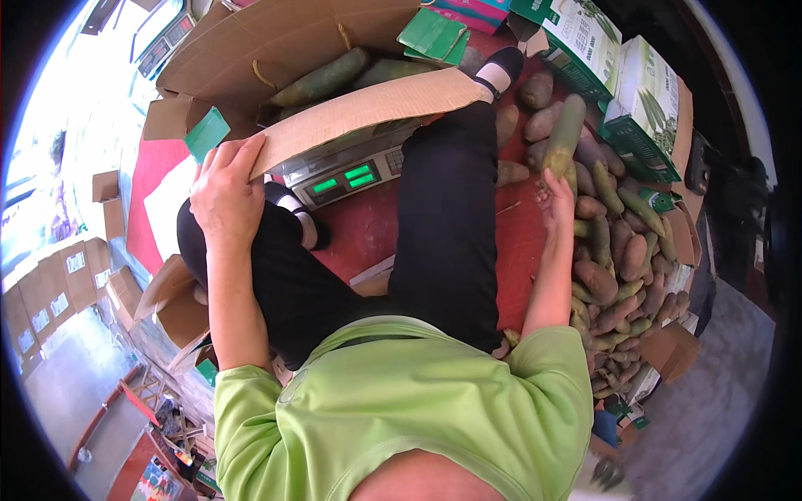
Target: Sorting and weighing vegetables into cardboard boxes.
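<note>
My left hand [225,194] is closed on the near corner of a cardboard box flap [368,107]. Behind that flap stands an open carton [225,52] with several long green gourds [322,78] lying in it. Under the flap shows a digital scale [344,181] with lit green displays, partly hidden by my leg. On the right, my right hand [555,199] grips the lower end of a long green gourd [566,125], which points away from me, over the pile.
A big pile of brownish and green gourds [622,250] spreads along my right side on the red surface [514,225]. Green and white printed boxes [643,100] stand at the far right. More cartons [67,280] line the left, and a second scale [163,50] is at the far left.
</note>
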A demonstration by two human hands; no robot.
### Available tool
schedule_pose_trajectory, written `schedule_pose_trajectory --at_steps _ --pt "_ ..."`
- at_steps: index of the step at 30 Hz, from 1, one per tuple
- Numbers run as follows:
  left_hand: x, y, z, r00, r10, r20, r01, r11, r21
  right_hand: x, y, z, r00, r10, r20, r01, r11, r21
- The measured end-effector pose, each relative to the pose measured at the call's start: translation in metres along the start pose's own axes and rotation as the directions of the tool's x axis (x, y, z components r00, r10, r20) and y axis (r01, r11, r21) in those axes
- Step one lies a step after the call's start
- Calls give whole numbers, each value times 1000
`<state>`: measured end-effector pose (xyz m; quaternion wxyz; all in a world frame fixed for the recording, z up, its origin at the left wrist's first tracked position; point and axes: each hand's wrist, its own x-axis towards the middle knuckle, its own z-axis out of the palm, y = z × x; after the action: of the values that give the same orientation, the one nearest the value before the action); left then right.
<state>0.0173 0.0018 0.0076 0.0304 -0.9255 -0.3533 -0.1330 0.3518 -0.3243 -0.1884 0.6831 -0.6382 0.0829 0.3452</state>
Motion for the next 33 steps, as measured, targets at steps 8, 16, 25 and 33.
schedule_pose_trajectory --at_steps 8,16,25,33 --pt "-3 -2 -4 1000 -18 23 20 998 -64 -65 -136 97 874 -344 345 476 751 -458" --pt "-7 -4 -4 1000 -17 18 18 997 -74 -84 -182 231 553 -237 798 812 366 -454" --pt "-8 -6 -2 1000 -20 16 21 998 -55 -56 -113 199 584 -645 492 810 498 -309" --pt "-8 -2 -2 999 -38 4 38 999 -2 -29 53 12 913 -351 209 401 670 -625"
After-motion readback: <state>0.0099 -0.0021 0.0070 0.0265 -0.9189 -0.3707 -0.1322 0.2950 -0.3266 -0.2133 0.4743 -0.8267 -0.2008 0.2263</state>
